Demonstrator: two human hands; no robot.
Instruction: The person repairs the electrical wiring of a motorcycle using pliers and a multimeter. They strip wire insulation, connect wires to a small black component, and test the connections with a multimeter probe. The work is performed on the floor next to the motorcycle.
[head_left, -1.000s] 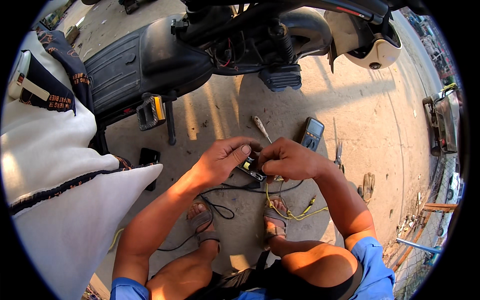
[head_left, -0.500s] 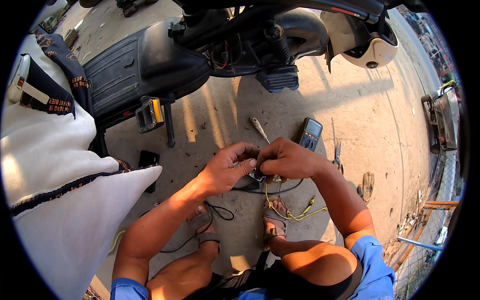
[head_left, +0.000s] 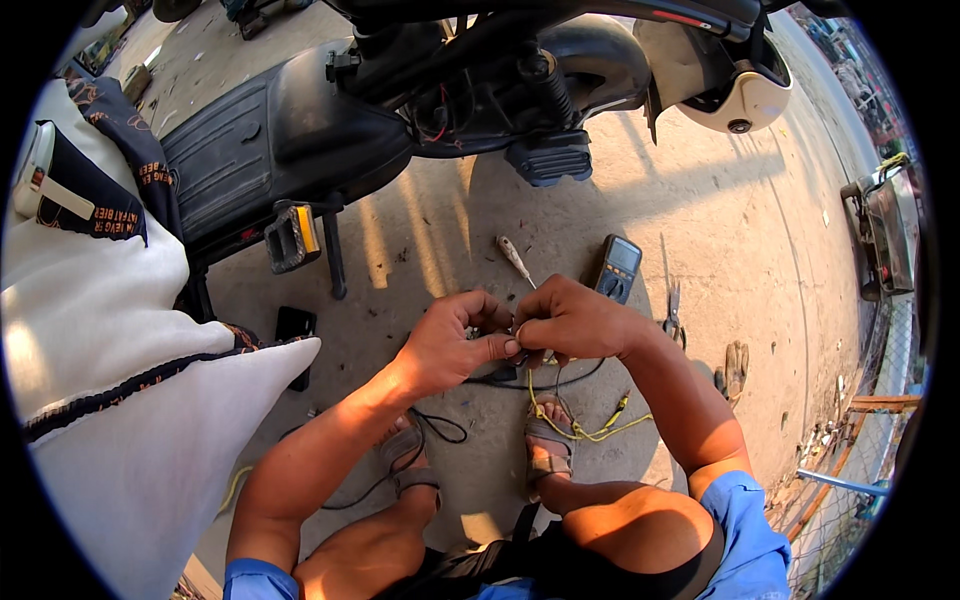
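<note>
My left hand point(head_left: 452, 342) and my right hand point(head_left: 580, 320) meet over the ground in front of my feet. Fingertips of both are pinched together around a small piece that they mostly hide; I cannot make out what it is. Below the right hand a yellow wire point(head_left: 531, 385) hangs down and runs over my right foot. A black cable point(head_left: 582, 379) curves along the ground under the hands. Just beyond the fingers lies a screwdriver point(head_left: 514, 256) with a pale handle, and beside it a multimeter point(head_left: 618, 266).
An electric two-wheeler point(head_left: 345, 120) stands across the far side, its pedal point(head_left: 292, 238) sticking out toward me. A white helmet point(head_left: 755, 105) hangs at its right end. Pliers point(head_left: 674, 312) lie to the right, a black flat object point(head_left: 295, 340) to the left. White cloth point(head_left: 150, 430) fills the left side.
My left thumb and fingers have shifted slightly right, closer to the right hand's fingertips. The shiny bit seen between the hands before is now mostly covered.
</note>
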